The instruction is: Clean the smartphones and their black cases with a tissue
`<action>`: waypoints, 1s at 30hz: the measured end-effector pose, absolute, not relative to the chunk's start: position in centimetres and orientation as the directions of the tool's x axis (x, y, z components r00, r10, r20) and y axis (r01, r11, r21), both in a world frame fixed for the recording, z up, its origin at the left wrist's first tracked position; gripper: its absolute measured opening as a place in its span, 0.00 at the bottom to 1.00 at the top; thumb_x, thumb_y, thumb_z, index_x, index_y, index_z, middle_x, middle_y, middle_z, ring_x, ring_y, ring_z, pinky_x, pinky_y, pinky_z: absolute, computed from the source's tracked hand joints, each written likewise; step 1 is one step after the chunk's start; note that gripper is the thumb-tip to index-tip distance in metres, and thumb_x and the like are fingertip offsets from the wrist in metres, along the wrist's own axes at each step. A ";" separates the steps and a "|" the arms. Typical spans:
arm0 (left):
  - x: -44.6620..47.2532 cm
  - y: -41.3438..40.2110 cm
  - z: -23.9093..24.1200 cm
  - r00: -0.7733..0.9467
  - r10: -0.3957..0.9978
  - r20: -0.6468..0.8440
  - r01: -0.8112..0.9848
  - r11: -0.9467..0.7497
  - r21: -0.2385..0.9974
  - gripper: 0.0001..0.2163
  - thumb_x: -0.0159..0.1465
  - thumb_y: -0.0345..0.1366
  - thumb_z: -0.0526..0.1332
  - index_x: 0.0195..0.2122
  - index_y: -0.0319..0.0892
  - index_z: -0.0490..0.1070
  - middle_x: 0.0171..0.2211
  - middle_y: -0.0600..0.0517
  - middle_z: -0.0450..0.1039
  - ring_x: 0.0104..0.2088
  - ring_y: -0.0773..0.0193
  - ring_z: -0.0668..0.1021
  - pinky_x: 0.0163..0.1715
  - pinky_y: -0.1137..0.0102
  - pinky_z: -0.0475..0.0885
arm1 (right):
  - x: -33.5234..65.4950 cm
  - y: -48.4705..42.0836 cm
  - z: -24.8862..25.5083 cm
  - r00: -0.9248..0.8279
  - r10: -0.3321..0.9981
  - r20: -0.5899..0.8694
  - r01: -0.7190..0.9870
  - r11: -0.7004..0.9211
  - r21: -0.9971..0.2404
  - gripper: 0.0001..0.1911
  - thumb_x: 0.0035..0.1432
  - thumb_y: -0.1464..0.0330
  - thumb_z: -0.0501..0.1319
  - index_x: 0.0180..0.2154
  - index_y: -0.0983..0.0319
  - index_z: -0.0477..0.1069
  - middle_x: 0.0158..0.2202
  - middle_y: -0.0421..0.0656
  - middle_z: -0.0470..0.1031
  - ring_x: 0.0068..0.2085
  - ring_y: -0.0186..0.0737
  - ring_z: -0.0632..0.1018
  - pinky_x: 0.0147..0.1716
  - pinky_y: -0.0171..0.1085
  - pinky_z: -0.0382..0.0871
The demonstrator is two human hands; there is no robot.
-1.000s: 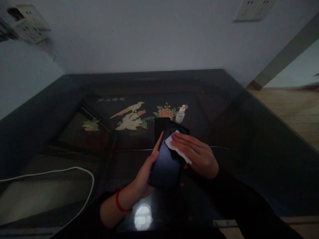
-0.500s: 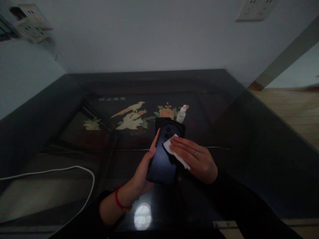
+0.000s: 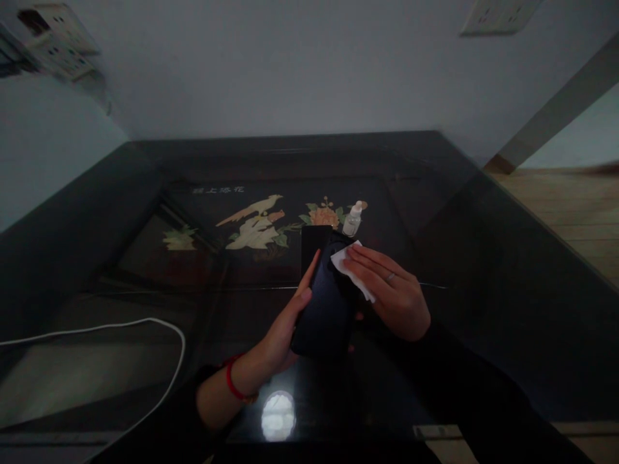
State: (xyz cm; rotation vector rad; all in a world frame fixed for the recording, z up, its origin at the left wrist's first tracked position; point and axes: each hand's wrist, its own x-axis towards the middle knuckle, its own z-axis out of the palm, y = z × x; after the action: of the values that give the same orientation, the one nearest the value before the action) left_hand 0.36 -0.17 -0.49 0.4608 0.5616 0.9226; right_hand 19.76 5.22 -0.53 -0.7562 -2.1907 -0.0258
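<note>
A dark blue smartphone (image 3: pixel 326 312) lies tilted in my left hand (image 3: pixel 285 322), whose thumb runs along its left edge while fingertips show at its right side. My right hand (image 3: pixel 394 293) pinches a folded white cloth or tissue (image 3: pixel 355 274) and presses it against the phone's upper back, over the camera area. The cloth hides most of the lenses. Behind the phone, a flat black rectangular object (image 3: pixel 313 243) rests on the table. Just beyond it stands a small clear bottle with a white cap (image 3: pixel 353 219).
The glossy black table (image 3: pixel 483 283) bears a bird-and-flower picture (image 3: pixel 256 225) and reflects a round light. A white cable (image 3: pixel 164 325) curves over its left side. Wall sockets (image 3: pixel 500 16) are at the upper right, more (image 3: pixel 62 45) at the upper left.
The phone has tilted and shifted slightly right in my left hand. My right hand has moved the cloth up and right, toward the phone's top corner.
</note>
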 end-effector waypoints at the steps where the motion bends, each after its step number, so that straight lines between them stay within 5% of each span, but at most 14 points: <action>1: 0.3 -0.1 -0.4 0.465 0.849 -0.249 -0.615 0.513 0.599 0.37 0.63 0.45 0.59 0.67 0.64 0.35 0.64 0.44 0.59 0.46 0.45 0.78 0.35 0.54 0.77 | 19.8 5.1 -0.5 -0.497 0.512 0.700 0.533 0.818 -0.219 0.21 0.62 0.80 0.53 0.54 0.63 0.70 0.52 0.50 0.75 0.56 0.47 0.74 0.55 0.46 0.73; 9: 0.6 0.2 -0.4 0.337 0.903 -0.265 -0.661 0.428 0.616 0.36 0.62 0.43 0.60 0.67 0.60 0.42 0.66 0.48 0.55 0.51 0.50 0.76 0.46 0.54 0.74 | 19.4 4.1 0.1 -0.606 0.426 0.671 0.362 0.900 -0.244 0.19 0.64 0.78 0.52 0.53 0.66 0.70 0.49 0.53 0.77 0.55 0.44 0.75 0.51 0.44 0.76; 15: 0.3 -0.1 -0.6 0.460 0.855 -0.240 -0.621 0.502 0.602 0.39 0.62 0.46 0.59 0.67 0.64 0.33 0.61 0.43 0.63 0.46 0.45 0.78 0.35 0.52 0.77 | 20.1 5.0 -0.3 -0.444 0.524 0.727 0.522 0.811 -0.266 0.22 0.60 0.80 0.54 0.54 0.62 0.71 0.50 0.50 0.77 0.55 0.47 0.75 0.53 0.47 0.74; 22: 0.4 0.0 -0.4 0.356 0.890 -0.284 -0.642 0.454 0.619 0.39 0.62 0.45 0.60 0.68 0.62 0.35 0.64 0.45 0.58 0.48 0.48 0.77 0.43 0.53 0.76 | 19.4 4.1 -0.6 -0.549 0.499 0.671 0.422 0.858 -0.293 0.21 0.60 0.82 0.53 0.53 0.65 0.70 0.50 0.52 0.77 0.55 0.44 0.75 0.51 0.44 0.76; 30: 0.6 -0.3 -1.0 0.499 0.841 -0.208 -0.601 0.509 0.616 0.37 0.62 0.47 0.59 0.66 0.66 0.36 0.62 0.44 0.61 0.45 0.46 0.78 0.35 0.53 0.77 | 19.6 4.8 -0.5 -0.354 0.568 0.743 0.546 0.771 -0.329 0.23 0.60 0.82 0.52 0.53 0.62 0.70 0.50 0.49 0.77 0.54 0.43 0.75 0.53 0.46 0.73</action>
State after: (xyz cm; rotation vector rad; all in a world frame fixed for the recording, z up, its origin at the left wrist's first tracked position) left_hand 0.64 -0.30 -0.97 0.5093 0.5303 0.9192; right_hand 19.58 4.83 -0.46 -0.8346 -2.0286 0.0293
